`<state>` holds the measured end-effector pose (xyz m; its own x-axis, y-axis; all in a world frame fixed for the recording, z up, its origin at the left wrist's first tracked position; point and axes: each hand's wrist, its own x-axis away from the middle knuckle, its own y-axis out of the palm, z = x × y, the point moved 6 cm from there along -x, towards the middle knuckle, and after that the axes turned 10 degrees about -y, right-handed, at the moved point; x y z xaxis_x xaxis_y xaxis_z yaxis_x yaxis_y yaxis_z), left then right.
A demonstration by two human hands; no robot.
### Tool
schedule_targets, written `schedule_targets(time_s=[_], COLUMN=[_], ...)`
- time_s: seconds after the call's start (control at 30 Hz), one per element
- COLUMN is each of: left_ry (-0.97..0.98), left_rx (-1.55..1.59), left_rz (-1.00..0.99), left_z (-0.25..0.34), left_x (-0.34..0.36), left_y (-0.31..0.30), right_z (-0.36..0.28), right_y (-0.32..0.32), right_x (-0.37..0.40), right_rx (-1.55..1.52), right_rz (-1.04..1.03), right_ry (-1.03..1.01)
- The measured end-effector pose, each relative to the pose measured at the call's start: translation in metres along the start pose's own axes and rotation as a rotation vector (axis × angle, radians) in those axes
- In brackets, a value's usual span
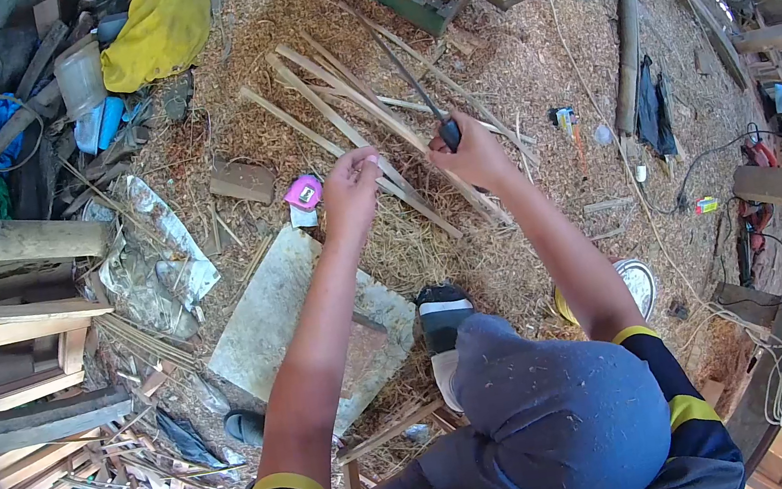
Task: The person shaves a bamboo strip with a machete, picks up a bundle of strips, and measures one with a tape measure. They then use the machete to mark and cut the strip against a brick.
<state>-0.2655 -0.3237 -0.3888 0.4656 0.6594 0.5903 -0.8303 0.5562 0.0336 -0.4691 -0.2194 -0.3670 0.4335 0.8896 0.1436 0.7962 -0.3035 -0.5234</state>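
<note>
My right hand [477,159] is closed round the black handle of a long knife [407,70]. Its narrow dark blade points up and away to the left. My left hand [354,187] is curled with fingertips pressed together; whatever they hold, if anything, is too small to make out. Beneath and between both hands, several pale wood strips [326,112] lie roughly side by side on the ground. To the left of my left hand is a pink tape measure [304,193].
Wood shavings [504,55] cover the ground. A flat pale board [268,298] lies by my foot, and a wood block [242,181] sits beyond it. A green metal machine [416,3] stands at the top. A cord [648,206] and a round tin [637,284] are at right.
</note>
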Motion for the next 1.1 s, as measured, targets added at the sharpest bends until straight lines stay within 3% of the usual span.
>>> schedule_targets(time_s=[0.6, 0.8, 1.1], left_ry=[0.117, 0.121, 0.141], left_rx=[0.326, 0.338, 0.407], left_rz=[0.041, 0.122, 0.221], left_z=[0.030, 0.030, 0.033], left_x=[0.009, 0.017, 0.035], left_y=[-0.004, -0.023, -0.085], right_z=[-0.062, -0.046, -0.025], right_y=[0.019, 0.033, 0.023], right_x=[0.033, 0.041, 0.068], right_rx=[0.037, -0.033, -0.148], right_rz=[-0.050, 0.058, 0.166], right_ry=[-0.035, -0.136, 0.011])
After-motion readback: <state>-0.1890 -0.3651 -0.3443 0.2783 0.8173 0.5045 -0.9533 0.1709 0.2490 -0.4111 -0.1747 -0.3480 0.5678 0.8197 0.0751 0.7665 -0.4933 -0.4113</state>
